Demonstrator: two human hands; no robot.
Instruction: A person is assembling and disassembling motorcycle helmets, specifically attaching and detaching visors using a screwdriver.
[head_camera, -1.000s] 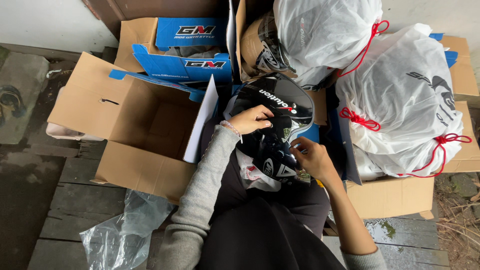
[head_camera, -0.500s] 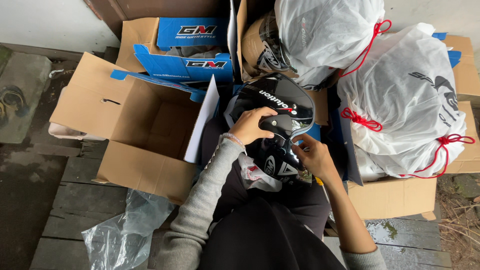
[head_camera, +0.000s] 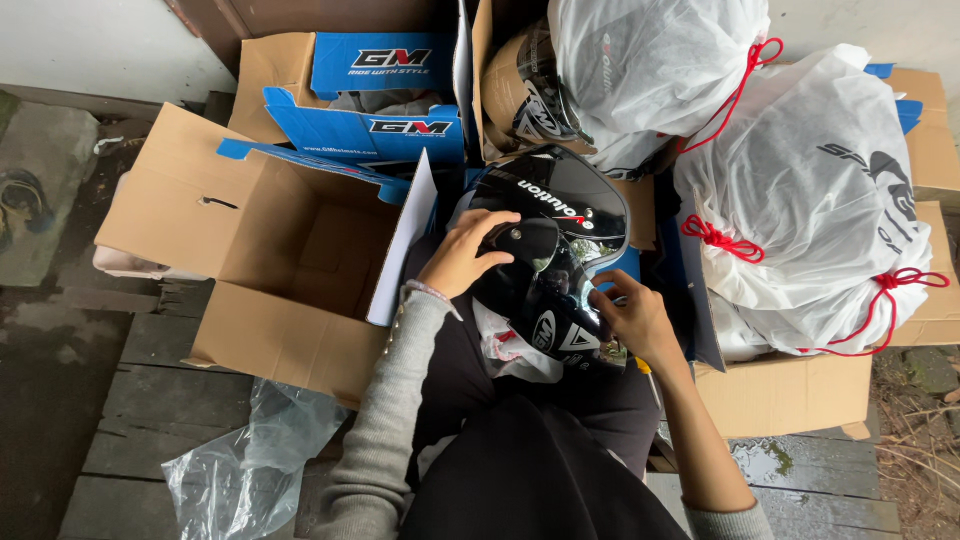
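With our left hand (head_camera: 468, 262) spread on the black helmet (head_camera: 545, 255), our right hand (head_camera: 632, 318) should pinch its visor edge gently.

A single view is given, taken from a head-worn camera and aimed almost straight down at close range onto the lap, where a glossy black helmet (head_camera: 545, 260) is framed centrally; the surrounding floor is seen only partly.
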